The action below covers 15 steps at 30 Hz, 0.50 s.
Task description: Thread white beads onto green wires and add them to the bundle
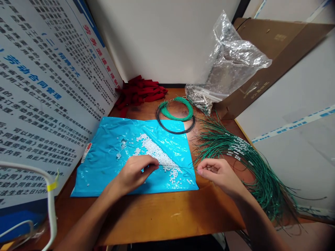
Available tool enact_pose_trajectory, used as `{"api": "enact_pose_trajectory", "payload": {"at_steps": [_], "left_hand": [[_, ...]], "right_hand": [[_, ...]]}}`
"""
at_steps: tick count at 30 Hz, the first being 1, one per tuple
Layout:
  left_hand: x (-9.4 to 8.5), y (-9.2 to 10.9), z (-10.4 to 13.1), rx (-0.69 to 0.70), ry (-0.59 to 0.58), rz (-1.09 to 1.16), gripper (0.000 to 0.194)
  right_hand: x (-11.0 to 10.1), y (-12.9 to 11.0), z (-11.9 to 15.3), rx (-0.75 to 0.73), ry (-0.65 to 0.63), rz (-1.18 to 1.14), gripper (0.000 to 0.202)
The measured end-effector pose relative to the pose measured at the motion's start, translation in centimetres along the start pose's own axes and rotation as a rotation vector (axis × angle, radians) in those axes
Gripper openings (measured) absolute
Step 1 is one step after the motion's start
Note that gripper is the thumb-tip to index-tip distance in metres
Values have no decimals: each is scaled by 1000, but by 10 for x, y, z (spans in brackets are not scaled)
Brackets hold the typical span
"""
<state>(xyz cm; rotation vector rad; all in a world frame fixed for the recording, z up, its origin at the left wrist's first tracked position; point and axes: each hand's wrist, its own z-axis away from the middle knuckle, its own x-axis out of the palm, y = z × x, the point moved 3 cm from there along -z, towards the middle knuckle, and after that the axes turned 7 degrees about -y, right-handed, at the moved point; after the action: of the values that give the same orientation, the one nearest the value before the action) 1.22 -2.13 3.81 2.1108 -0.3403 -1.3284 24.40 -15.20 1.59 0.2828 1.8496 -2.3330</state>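
Note:
My left hand (138,170) is closed in a pinch above the blue plastic sheet (102,167), holding one end of a thin dark wire (178,167). The wire runs almost level to my right hand (217,173), whose thumb and forefinger pinch its other end just past the sheet's right edge. White beads (153,150) lie spread in a band on the sheet, below and behind the wire. To the right of my right hand lies a big bundle of green wires (261,174) with white pieces along part of it.
Behind the sheet are a green wire coil (178,116) and a dark coil (174,131). Red strips (140,91) lie at the back left. A clear plastic bag (230,66) leans on a cardboard box (274,45). Printed boards (52,76) stand left; a white tube (51,209) curves nearby.

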Motion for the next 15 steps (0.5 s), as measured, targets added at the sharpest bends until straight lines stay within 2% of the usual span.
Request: {"api": "enact_pose_trajectory", "payload": {"at_steps": [7,15], "left_hand": [[-2,2,-4,-13,-50,251,7],[0,-5,-5,-274,93,480,9]], "right_hand": [[-5,4,-3,-9,11,-39,13],[-4,3,0,-14,6,-35,12]]}}
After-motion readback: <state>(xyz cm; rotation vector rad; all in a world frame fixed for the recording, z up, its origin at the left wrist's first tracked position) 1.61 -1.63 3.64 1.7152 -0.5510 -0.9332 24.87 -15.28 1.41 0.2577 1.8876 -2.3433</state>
